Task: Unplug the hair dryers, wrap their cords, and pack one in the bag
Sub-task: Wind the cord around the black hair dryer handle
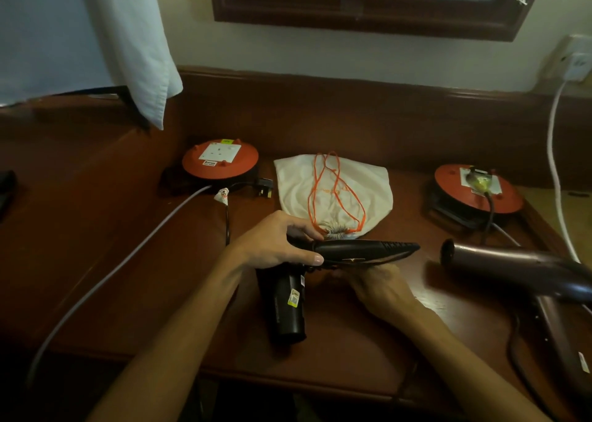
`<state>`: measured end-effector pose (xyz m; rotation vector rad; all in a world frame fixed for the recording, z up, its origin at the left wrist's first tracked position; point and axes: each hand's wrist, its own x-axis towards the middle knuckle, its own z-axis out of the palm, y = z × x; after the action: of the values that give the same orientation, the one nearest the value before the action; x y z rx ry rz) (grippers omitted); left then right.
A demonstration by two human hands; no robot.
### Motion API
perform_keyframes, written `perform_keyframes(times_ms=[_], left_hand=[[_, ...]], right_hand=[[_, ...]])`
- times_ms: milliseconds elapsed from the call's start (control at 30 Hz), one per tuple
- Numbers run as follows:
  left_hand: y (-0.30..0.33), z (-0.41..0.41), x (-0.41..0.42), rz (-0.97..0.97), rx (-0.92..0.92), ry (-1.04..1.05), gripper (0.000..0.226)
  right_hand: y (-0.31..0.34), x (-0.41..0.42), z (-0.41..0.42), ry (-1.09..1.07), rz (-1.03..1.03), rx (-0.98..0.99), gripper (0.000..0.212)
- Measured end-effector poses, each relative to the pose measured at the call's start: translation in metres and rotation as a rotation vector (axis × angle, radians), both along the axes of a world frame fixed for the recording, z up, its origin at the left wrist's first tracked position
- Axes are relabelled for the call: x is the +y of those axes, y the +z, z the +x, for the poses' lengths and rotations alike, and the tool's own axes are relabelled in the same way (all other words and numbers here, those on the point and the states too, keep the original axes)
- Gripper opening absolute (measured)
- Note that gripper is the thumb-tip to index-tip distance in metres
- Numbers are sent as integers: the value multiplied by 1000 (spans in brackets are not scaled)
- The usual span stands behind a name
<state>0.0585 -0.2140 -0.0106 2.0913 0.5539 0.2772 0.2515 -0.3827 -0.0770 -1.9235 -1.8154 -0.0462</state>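
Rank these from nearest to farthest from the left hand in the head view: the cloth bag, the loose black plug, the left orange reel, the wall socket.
From the left hand:
1. Cloth bag, just behind the fingers, centre.
2. Loose black plug, behind, slightly left, lying on the desk.
3. Left orange reel, back left.
4. Wall socket, far right, up on the wall.

Head view, close, down onto desk (352, 351)

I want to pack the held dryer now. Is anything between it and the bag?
Nothing lies between the dryer and the bag, but the bag's mouth is drawn shut by its orange cord.
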Motion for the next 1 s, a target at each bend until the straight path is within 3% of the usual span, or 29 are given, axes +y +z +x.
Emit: perform_keyframes(times_ms=[100,267,400,567,667,733,800,867,1000], left_hand=[[-2,-8,3,-65,-59,12,40],[4,-9,0,-63,0,-48,43],[5,-5,-4,-24,71,-97,46],[8,0,-6,39,161,-117,56],[8,3,-4,17,222,-123,68],[9,8,-9,62,263,-158,73],[9,14,-14,186,301,-187,72],[10,17,-15,236,298,-188,64],[11,14,-13,216,272,-209,46]], right_hand=[[15,3,-3,108,-37,277,20],[60,37,26,141,-514,595,13],[53,64,28,181,-636,419,16],[55,67,28,216,-616,445,17],[66,67,29,265,-679,519,20],[81,67,29,291,-766,702,13],[97,70,31,293,-819,870,25],[107,71,31,332,-808,808,32],[119,62,20,412,-730,618,19]])
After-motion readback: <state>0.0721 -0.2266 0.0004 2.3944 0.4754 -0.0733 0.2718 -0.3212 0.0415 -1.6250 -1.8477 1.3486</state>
